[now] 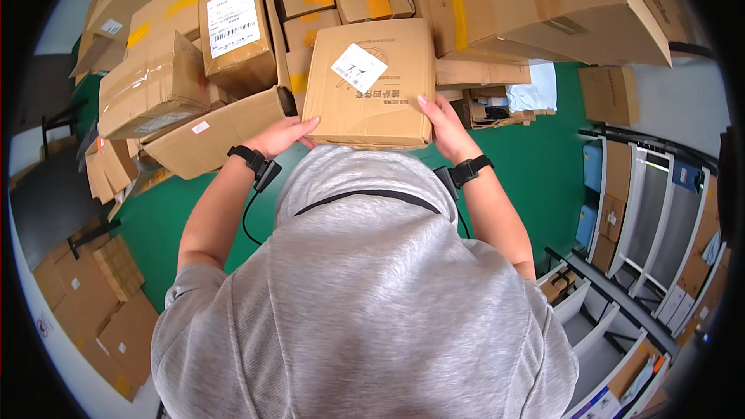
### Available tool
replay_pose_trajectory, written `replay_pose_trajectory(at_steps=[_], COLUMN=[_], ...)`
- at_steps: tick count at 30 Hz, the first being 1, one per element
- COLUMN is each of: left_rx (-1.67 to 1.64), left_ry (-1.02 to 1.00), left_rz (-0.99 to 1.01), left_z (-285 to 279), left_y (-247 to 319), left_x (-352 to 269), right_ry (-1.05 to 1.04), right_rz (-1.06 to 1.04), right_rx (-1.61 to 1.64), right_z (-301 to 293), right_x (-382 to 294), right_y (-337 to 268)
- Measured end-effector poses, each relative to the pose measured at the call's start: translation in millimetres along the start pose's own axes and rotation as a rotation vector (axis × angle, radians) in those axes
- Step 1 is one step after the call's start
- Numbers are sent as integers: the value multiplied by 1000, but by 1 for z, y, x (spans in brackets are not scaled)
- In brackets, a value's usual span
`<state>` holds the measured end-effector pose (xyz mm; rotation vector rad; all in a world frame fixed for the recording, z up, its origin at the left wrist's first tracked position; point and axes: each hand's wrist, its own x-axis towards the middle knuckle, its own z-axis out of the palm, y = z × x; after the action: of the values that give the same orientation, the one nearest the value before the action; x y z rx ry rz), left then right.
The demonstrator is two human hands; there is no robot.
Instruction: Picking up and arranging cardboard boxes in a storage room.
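Observation:
A flat cardboard box [337, 116] with a white label and printed writing is held between both hands. My left hand [285, 135] grips its lower left corner, thumb on top and fingers beneath, partly hidden. On the right edge, my right hand [445, 122] has its thumb on the top face; its other fingers are mostly hidden behind the side. Each wrist bears a black strap with a small device and a cable. Directly beyond the held box, smaller taped cardboard boxes [314, 26] sit inside a larger open carton [271, 17].
A tall labelled carton [236, 70] and a worn carton [154, 84] are at the left of the pile. A big taped carton [506, 6] fills the upper right, near a pale plastic mailer [532, 88]. Shelving racks [637, 203] stand at right on the green floor [524, 174].

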<state>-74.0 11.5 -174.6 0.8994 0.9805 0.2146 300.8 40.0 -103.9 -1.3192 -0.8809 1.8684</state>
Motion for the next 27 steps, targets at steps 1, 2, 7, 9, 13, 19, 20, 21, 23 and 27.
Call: replay_pose_trajectory(at_steps=[1, 2, 7, 9, 13, 19, 20, 21, 23, 27], left_rx=[52, 87, 0, -86, -154, -43, -38, -25, 0, -15], left_ry=[-19, 25, 254, 290, 265, 436, 437, 426, 403, 440], left_rz=[-56, 55, 239, 197, 214, 262, 265, 242, 197, 235], left_z=[-4, -3, 25, 34, 42, 71, 79, 91, 119, 171], left_y=[2, 3, 38, 51, 45, 39, 38, 38, 41, 13], left_x=[-1, 1, -1, -1, 10, 16, 17, 17, 20, 36], right_ry=[-2, -4, -74, -159, -223, -257, -255, -252, -223, -202], right_rz=[-25, -49, -186, -227, -307, -255, -264, -272, -272, -277], right_rx=[-70, -141, -240, -302, -442, -373, -374, -371, -316, -239], right_z=[10, 17, 60, 68, 75, 39, 30, 21, 5, -29], right_x=[-1, -1, -26, -37, -57, -73, -77, -82, -96, -117], right_y=[-7, -13, -45, -55, -64, -47, -43, -40, -37, -23])
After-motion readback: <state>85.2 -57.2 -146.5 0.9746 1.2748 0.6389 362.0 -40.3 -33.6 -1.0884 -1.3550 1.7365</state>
